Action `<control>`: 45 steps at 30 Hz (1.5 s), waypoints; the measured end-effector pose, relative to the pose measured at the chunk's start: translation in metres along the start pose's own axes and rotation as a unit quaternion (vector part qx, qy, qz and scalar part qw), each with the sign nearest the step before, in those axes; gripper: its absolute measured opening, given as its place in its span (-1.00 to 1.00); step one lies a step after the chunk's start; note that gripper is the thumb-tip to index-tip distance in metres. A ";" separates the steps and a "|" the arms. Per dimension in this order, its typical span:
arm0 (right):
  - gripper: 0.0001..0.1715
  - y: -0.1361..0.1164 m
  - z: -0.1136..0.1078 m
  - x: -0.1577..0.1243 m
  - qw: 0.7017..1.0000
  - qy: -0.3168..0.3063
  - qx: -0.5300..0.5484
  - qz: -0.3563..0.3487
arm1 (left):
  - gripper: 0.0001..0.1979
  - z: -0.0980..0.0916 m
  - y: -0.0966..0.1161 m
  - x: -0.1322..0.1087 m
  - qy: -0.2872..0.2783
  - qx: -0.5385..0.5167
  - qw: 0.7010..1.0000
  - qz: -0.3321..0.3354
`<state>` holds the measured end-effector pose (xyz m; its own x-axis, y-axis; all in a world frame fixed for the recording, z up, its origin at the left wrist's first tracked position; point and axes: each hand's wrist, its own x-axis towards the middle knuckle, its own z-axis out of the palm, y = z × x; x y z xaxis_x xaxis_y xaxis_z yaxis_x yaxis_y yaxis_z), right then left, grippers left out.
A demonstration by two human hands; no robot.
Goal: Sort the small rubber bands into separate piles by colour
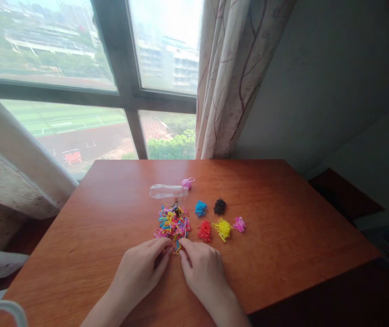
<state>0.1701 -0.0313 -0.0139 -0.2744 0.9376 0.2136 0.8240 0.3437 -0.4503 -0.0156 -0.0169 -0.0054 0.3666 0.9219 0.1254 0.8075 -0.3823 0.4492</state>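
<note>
Mixed pile of small bands [171,218] on the desk [112,204], within easy reach.
Left hand [143,262], right hand [204,263]: fingers drawn narrow at its near edge; can't tell if either grips a band. Single-colour heaps [204,231] sit apart rightward, presumably so colours don't mingle.

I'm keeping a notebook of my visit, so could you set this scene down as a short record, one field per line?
Surface: brown wooden table
Mixed pile: small loops of many colours
Single-colour piles, right of it: blue pile, black pile, red pile, yellow pile, pink pile
Container: clear bottle lying down, pink cap at its right end
Left hand: fingertips at the mixed pile's near edge
Right hand: likewise; grip unclear
Behind: window, patterned curtain
</note>
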 end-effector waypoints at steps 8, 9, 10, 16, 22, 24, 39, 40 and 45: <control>-0.75 0.003 0.003 -0.003 0.999 0.022 0.033 0.010 | -0.81 0.002 -0.001 -0.001 0.000 0.002 1.000 0.005; -0.76 0.003 0.003 -0.003 0.999 0.024 0.035 0.010 | -0.81 0.002 -0.001 -0.002 -0.002 0.002 1.000 0.005; -0.76 0.003 0.003 -0.004 0.999 0.026 0.036 0.010 | -0.81 0.002 -0.001 -0.002 -0.004 0.002 1.000 0.004; -0.85 0.001 0.002 -0.007 0.998 0.039 0.041 0.007 | -0.80 0.000 0.000 0.000 -0.011 0.003 1.000 0.000; -0.83 0.018 -0.006 -0.014 0.988 0.104 0.106 0.031 | -0.79 -0.001 0.001 0.000 0.001 -0.007 1.000 0.003; -0.78 0.034 -0.016 -0.017 0.983 0.139 0.109 0.053 | -0.78 -0.001 0.001 -0.001 0.002 -0.004 1.000 0.003; -0.55 0.103 -0.040 -0.023 0.960 0.230 0.033 0.154 | -0.79 0.001 -0.003 -0.001 -0.004 0.005 1.000 0.004; -0.55 0.103 -0.039 -0.023 0.961 0.226 0.033 0.155 | -0.79 0.001 -0.003 -0.001 -0.004 0.005 1.000 0.006; -0.53 0.104 -0.034 -0.022 0.965 0.204 0.033 0.159 | -0.78 0.005 -0.006 -0.002 -0.005 0.012 1.000 0.012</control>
<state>0.2790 -0.0184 -0.0360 0.2172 0.9019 0.3733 0.7974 0.0567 -0.6008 -0.0190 -0.0165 -0.0123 0.3903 0.9118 0.1277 0.8093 -0.4059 0.4247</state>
